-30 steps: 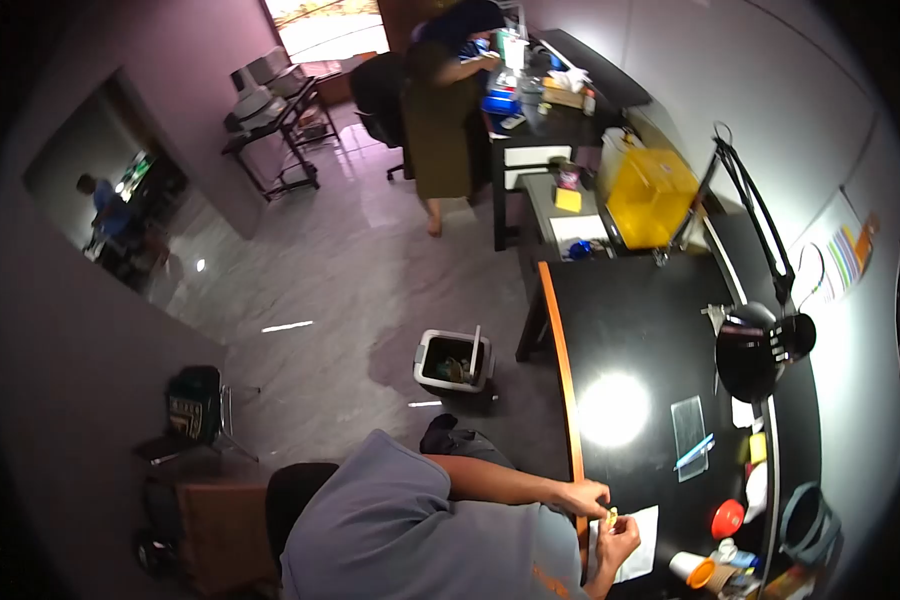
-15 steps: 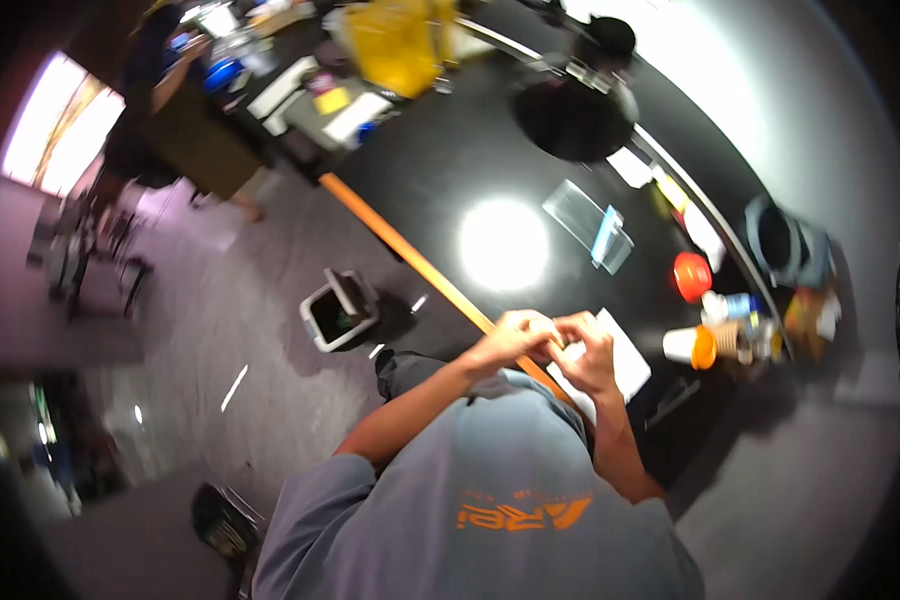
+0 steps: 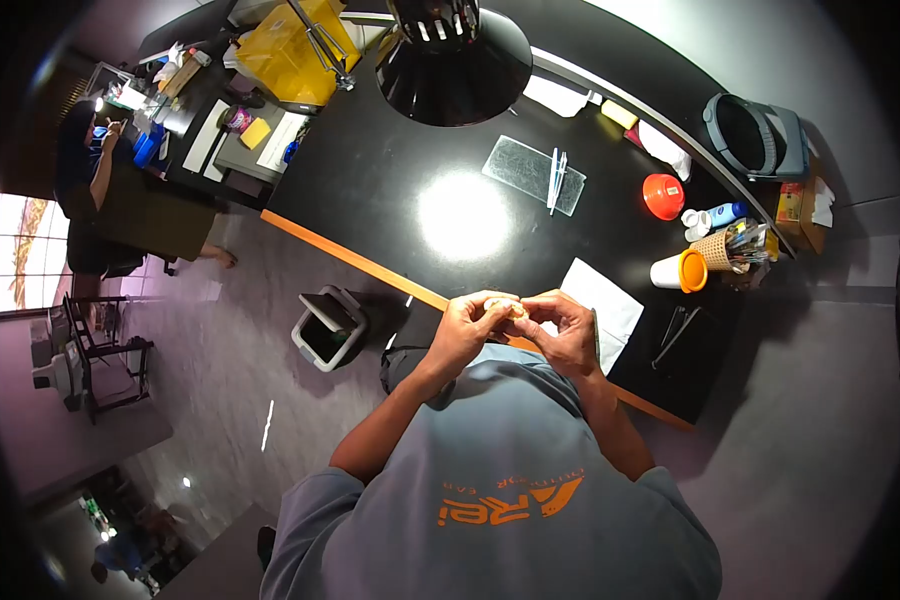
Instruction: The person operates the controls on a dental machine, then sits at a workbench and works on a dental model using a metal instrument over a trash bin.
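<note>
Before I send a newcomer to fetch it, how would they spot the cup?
Find the black desk, then the white paper by the right hand. Past the paper, beside a woven holder, is the cup. It is white with an orange rim, which no neighbour has.

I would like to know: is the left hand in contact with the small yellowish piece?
Touching: the head view shows the left hand gripping the small yellowish piece, with no gap visible between them.
</note>
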Demonstrator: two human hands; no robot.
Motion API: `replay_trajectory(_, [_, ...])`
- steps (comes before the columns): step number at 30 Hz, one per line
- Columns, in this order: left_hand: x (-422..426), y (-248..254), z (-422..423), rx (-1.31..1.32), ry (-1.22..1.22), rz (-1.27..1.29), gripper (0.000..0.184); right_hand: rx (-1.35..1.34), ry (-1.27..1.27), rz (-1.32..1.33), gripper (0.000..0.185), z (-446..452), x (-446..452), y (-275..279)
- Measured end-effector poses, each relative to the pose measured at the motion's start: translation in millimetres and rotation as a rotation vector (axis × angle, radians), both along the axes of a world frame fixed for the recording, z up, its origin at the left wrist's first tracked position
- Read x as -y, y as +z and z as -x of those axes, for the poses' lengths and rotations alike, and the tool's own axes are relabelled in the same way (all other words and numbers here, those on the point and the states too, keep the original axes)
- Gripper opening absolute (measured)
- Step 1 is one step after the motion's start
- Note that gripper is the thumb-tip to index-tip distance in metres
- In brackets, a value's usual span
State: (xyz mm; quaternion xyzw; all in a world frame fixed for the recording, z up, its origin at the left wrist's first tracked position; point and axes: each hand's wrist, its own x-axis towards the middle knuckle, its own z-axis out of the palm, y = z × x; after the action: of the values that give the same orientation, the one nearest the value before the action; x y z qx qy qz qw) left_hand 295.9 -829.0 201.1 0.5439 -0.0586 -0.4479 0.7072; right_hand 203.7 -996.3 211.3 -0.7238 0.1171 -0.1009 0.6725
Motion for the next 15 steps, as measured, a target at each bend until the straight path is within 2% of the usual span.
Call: replay_trajectory(15, [1,27,1,0.077,0.029,0.019,0.03,0.106,0.011,0.085,0.015,-11,4,14])
